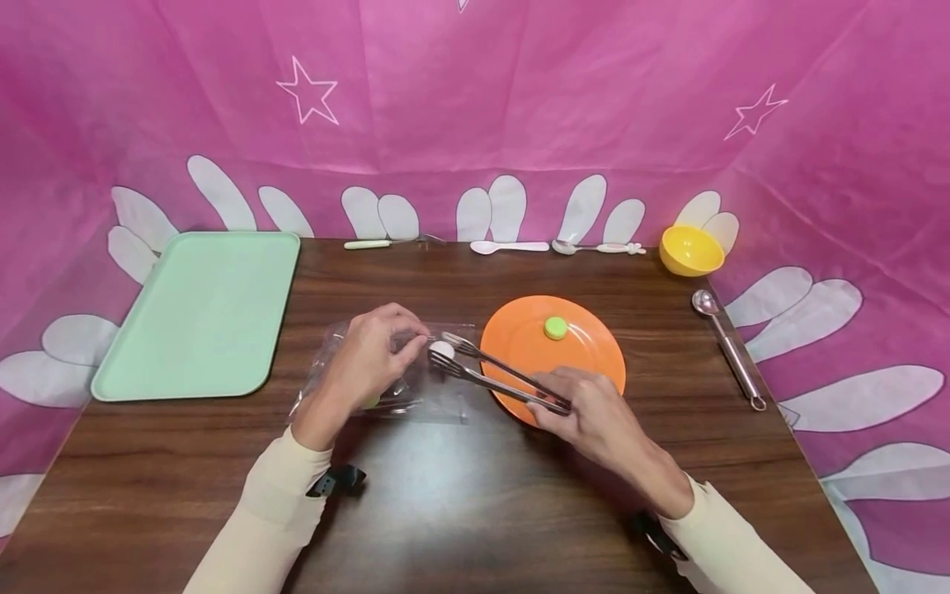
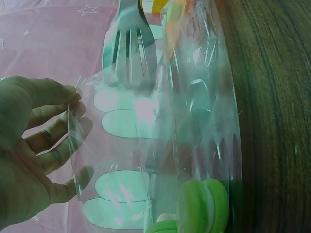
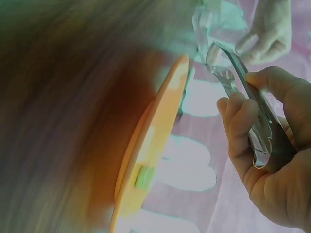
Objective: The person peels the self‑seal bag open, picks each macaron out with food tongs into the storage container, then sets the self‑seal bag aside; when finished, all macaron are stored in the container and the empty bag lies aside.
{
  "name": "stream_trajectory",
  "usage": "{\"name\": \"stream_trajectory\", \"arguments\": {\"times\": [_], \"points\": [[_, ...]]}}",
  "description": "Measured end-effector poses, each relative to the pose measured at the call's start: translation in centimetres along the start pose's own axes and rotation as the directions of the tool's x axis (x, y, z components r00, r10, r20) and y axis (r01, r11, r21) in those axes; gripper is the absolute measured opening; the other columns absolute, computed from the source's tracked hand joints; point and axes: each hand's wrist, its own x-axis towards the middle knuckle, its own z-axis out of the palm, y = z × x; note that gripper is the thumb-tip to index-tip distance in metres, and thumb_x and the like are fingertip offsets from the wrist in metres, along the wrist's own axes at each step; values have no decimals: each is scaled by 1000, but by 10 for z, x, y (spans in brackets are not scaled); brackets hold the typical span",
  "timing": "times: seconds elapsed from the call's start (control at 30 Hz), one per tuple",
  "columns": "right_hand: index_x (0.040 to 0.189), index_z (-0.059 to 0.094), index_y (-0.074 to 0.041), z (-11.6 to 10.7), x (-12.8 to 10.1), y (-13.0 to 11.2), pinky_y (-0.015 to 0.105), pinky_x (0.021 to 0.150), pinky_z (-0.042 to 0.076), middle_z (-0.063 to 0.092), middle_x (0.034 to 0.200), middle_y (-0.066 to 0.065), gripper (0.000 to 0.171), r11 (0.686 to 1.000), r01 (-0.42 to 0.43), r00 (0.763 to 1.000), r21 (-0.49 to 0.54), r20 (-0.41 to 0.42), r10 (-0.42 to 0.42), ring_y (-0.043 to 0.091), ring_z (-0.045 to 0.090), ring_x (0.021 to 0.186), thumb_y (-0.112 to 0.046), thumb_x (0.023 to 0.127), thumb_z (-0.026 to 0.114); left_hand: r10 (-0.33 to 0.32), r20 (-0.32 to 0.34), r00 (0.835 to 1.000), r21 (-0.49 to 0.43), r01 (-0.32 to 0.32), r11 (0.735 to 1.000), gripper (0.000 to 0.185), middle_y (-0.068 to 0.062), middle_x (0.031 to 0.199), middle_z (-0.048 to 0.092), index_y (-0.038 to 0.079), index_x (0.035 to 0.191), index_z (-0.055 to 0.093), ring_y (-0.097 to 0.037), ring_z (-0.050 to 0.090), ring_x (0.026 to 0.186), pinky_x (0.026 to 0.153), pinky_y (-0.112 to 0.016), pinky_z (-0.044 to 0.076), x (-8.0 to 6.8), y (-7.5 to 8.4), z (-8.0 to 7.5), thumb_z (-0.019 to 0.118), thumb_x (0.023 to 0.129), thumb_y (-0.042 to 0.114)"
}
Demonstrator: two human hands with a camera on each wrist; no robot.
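Tongs at bag mouth, white piece between the tips.

White round piece [image 1: 443, 349] sits between the metal tongs' [image 1: 496, 373] forked tips, right at the opening of the clear plastic bag [image 1: 416, 388], which lies on the wooden table [image 1: 460, 495] just left of the orange plate [image 1: 586, 346]. Right hand [image 1: 594, 417] squeezes the tong arms near the hinge end. Left hand [image 1: 371, 355] pinches the bag's upper film, holding the mouth open. Green pieces [image 2: 204, 206] sit deeper in the bag; one green piece [image 1: 555, 327] is on the plate. To do it well, I'd keep the squeeze steady, lift the film clear of the tines and withdraw level. No readable writing or brand anywhere.
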Motion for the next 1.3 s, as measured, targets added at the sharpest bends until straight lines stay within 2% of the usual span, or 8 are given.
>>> {"name": "stream_trajectory", "arguments": {"times": [0.13,0.27,0.47,0.53,0.67,0.77,1.07,1.3], "points": [[110,82,-12,-11,-17,11,20,59,48,69,86,-7,19,999,-33,998,-15,-57,32,4,56,72,-15,92,83,16,-20,1000,5,-16,1000,9,-9,103,79,5,101,84,-30,77,103,95,-50,60,0,-2,0,79,95,9],[109,83,-12,-19,-30,24,24,66,54,78,94,-3,22,996,-68,986,-56,-157,59,9,65,77,-13,87,86,25,-26,999,3,-25,1000,9,-9,102,79,5,100,85,-30,77,102,95,-49,60,-1,-4,1,79,95,9],[111,85,-11,-22,-43,42,10,77,49,83,99,1,27,989,-127,962,-75,-252,104,19,75,82,-11,84,88,13,-11,1000,-4,-13,1000,9,-10,103,79,5,101,84,-31,77,102,95,-50,61,-1,-2,0,79,96,10],[110,84,-9,-21,-44,47,16,75,52,83,98,4,27,985,-150,958,-89,-260,123,21,75,81,-11,83,88,10,-7,1000,-2,-10,1000,9,-10,104,79,5,101,84,-31,77,102,95,-51,61,-1,-2,0,79,96,10],[107,84,-4,-18,-47,54,43,73,60,82,98,10,25,973,-202,952,-113,-255,168,25,74,80,-13,84,87,4,-1,1000,7,-4,1000,9,-9,104,78,6,102,85,-31,77,102,94,-50,61,-2,-2,0,79,96,11],[107,83,-3,-16,-49,58,49,73,59,82,97,12,26,968,-225,950,-113,-246,192,27,74,80,-14,84,87,2,-1,1000,7,-2,1000,9,-9,104,79,7,102,85,-30,77,102,94,-50,61,-2,-2,0,79,96,11],[106,83,-3,-20,-51,56,29,61,49,78,86,7,30,967,-226,936,-120,-300,182,18,64,69,-14,79,91,18,-19,1000,-9,-18,1000,9,-10,103,79,6,101,85,-31,77,101,94,-50,61,-2,-2,-1,79,96,10],[107,85,-11,-22,-48,26,3,72,45,82,95,2,27,984,-177,953,-19,-254,167,12,68,77,-12,81,92,10,-16,1000,-8,-10,1000,9,-10,103,78,5,101,84,-31,77,102,95,-50,61,-1,-1,-2,79,96,9]]}}
